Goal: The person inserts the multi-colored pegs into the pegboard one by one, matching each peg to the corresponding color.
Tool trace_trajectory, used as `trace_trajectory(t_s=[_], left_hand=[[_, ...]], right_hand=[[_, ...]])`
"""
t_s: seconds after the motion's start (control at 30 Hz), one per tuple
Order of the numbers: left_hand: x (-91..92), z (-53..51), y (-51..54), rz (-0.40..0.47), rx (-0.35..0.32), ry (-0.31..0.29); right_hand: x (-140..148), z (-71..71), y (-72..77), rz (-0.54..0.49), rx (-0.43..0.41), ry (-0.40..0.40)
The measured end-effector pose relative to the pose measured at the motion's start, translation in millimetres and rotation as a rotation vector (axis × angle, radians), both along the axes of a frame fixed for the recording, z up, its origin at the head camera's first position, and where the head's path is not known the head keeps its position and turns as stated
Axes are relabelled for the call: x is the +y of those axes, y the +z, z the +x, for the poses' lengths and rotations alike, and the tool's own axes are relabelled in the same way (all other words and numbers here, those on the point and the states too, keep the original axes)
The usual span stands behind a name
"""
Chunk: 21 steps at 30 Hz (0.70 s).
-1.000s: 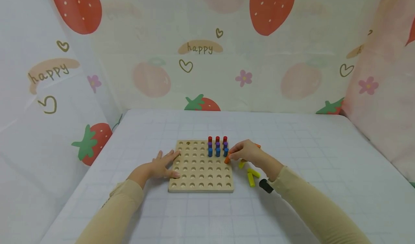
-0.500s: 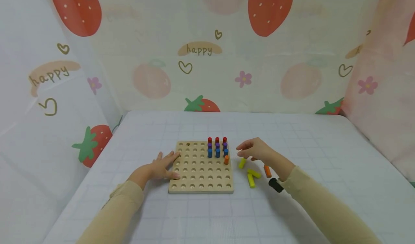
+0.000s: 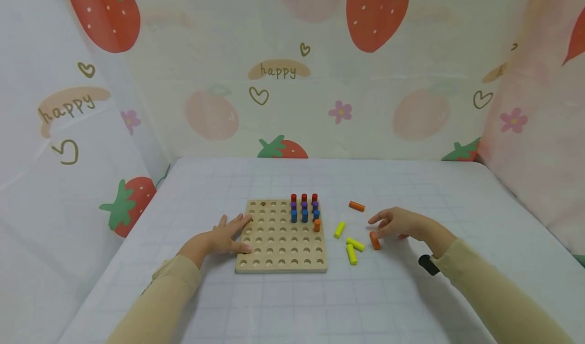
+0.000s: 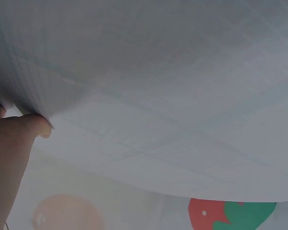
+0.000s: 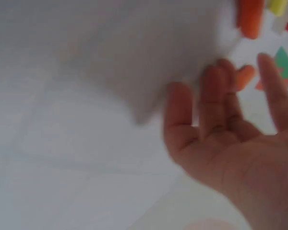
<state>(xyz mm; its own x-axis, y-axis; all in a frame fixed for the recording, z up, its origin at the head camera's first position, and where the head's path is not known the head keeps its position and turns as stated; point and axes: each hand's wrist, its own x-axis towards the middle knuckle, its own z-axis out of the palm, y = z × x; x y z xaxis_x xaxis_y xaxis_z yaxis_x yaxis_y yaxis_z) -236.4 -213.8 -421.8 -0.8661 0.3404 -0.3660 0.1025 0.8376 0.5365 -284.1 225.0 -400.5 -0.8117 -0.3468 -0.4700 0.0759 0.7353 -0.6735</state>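
Note:
A wooden pegboard [image 3: 269, 242] with rows of round holes lies flat on the table. Three red pegs [image 3: 304, 197], three purple and three blue pegs [image 3: 304, 216] stand upright at its far right, with one orange peg [image 3: 317, 226] in front of them. My left hand [image 3: 224, 236] rests on the board's left edge, fingers spread. To the right, my right hand [image 3: 404, 224] hovers beside a loose orange peg [image 3: 375, 241], holding nothing; its fingers [image 5: 179, 108] are loosely bent in the right wrist view. Whether a fingertip touches that peg is unclear.
Three yellow pegs [image 3: 351, 254] lie loose between the board and my right hand. Another orange peg [image 3: 357, 206] lies farther back. The white gridded table [image 3: 283, 303] meets a curtain [image 3: 292, 105] with strawberry prints at its far edge.
My right hand lets go of the orange peg, which now stands in the board, and moves right to a loose orange peg. My left hand stays on the board.

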Motion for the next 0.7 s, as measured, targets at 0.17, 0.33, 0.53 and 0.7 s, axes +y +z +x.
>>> trace_trajectory(t_s=[0.17,0.33,0.53,0.7], left_hand=[[-0.8,0.1,-1.5,0.004,-0.001,-0.004],[-2.1,-0.1,-4.0,0.014,0.000,-0.010],[-2.9,-1.0,-4.1,0.032,0.010,-0.018],[-2.7,-1.5,-4.5,0.036,0.008,-0.025]], right_hand=[[8.9,0.0,-8.5,-0.017,0.014,0.097],[5.4,-0.9,-14.2,0.035,0.069,0.142],[1.4,-1.7,-17.0,0.073,0.095,0.124],[0.2,-1.6,-19.5,0.082,0.104,0.092]])
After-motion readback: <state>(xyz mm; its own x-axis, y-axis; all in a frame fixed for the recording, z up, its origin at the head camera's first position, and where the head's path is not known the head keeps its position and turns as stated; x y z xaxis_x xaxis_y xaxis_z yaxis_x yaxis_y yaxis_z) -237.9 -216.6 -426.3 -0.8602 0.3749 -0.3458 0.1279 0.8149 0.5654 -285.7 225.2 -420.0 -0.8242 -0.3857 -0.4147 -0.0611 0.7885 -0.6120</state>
